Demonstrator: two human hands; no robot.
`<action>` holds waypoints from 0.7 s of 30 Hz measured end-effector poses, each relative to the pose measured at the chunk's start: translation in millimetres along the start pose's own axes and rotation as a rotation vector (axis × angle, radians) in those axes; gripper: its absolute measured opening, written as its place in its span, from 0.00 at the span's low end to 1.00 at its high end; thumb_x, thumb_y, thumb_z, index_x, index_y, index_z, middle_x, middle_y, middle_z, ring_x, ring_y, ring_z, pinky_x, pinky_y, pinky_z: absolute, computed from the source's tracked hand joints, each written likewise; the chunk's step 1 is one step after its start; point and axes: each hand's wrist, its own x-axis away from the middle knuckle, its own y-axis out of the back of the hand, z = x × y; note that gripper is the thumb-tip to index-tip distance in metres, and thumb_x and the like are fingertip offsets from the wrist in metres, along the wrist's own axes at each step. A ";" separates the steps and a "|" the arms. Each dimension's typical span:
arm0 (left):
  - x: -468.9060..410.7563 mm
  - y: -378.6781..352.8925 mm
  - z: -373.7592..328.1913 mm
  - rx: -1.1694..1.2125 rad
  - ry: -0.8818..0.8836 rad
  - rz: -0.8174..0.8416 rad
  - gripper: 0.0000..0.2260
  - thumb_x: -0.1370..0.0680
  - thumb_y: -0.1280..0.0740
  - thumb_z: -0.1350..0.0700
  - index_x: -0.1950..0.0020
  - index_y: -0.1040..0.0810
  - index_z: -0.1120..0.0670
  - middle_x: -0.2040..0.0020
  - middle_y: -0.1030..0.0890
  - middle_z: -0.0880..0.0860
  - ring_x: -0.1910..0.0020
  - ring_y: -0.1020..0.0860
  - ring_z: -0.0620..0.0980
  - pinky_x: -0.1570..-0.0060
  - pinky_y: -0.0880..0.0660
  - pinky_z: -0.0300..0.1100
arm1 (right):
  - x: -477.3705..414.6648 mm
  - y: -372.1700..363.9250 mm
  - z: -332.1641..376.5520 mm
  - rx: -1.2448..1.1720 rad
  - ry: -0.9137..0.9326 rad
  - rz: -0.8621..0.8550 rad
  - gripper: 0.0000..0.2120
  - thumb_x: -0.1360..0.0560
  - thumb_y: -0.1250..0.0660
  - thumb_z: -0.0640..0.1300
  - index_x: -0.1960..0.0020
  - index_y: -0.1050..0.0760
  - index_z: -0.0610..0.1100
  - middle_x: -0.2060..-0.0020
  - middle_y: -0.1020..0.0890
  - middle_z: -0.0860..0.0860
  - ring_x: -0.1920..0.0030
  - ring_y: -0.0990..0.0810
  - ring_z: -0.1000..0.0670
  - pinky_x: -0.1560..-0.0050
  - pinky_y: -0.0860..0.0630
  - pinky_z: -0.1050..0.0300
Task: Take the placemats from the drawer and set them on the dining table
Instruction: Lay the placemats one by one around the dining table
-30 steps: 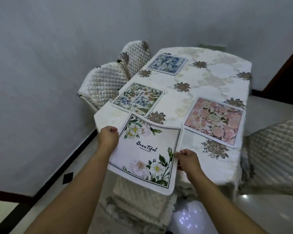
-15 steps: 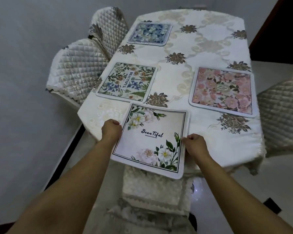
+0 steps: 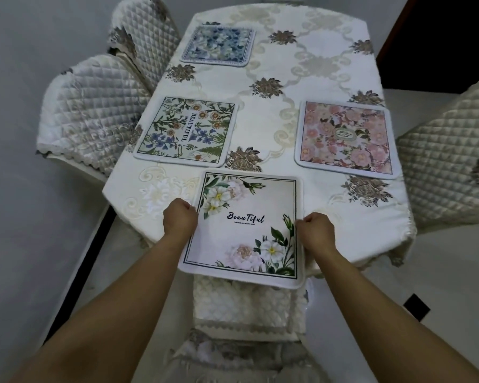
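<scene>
A white placemat (image 3: 246,225) with white flowers and the word "Beautiful" hangs partly over the near edge of the dining table (image 3: 282,128). My left hand (image 3: 179,219) grips its left edge and my right hand (image 3: 314,231) grips its right edge. Three more placemats lie flat on the cream tablecloth: a green and blue flowered one (image 3: 187,131) at the left, a pink rose one (image 3: 344,139) at the right, and a blue one (image 3: 218,46) at the far left. The drawer is out of view.
Quilted cream chairs stand around the table: two at the left (image 3: 94,106), one at the right (image 3: 448,161) and one pushed in at the near end (image 3: 246,305) right below the held mat. A dark doorway (image 3: 440,37) is at the far right.
I have come closer to the table and both hands have carried the white placemat forward, so its far half now lies over the near end of the tabletop.
</scene>
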 end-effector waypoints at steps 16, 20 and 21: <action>-26.2 -10.3 -18.3 0.040 -0.069 -0.028 0.09 0.22 0.34 0.57 0.45 0.21 0.59 0.47 0.18 0.59 0.46 0.22 0.60 0.55 0.31 0.42 | -19.5 -5.1 6.3 0.001 -0.017 -0.070 0.10 0.29 0.35 0.42 0.61 0.22 0.34 0.65 0.18 0.40 0.61 0.20 0.41 0.60 0.25 0.53; -21.5 -11.6 -14.3 0.021 -0.078 -0.036 0.08 0.21 0.36 0.56 0.46 0.23 0.59 0.48 0.19 0.59 0.49 0.23 0.59 0.56 0.31 0.44 | -17.9 -7.6 1.9 0.027 0.014 -0.068 0.11 0.26 0.35 0.43 0.59 0.21 0.35 0.64 0.18 0.41 0.61 0.22 0.42 0.58 0.25 0.52; -20.2 -11.9 -13.2 0.010 -0.078 -0.041 0.08 0.21 0.36 0.56 0.46 0.24 0.59 0.48 0.19 0.59 0.49 0.23 0.60 0.56 0.30 0.44 | -17.0 -8.1 0.9 0.037 0.026 -0.069 0.12 0.26 0.35 0.43 0.59 0.22 0.35 0.64 0.18 0.41 0.61 0.22 0.42 0.58 0.26 0.52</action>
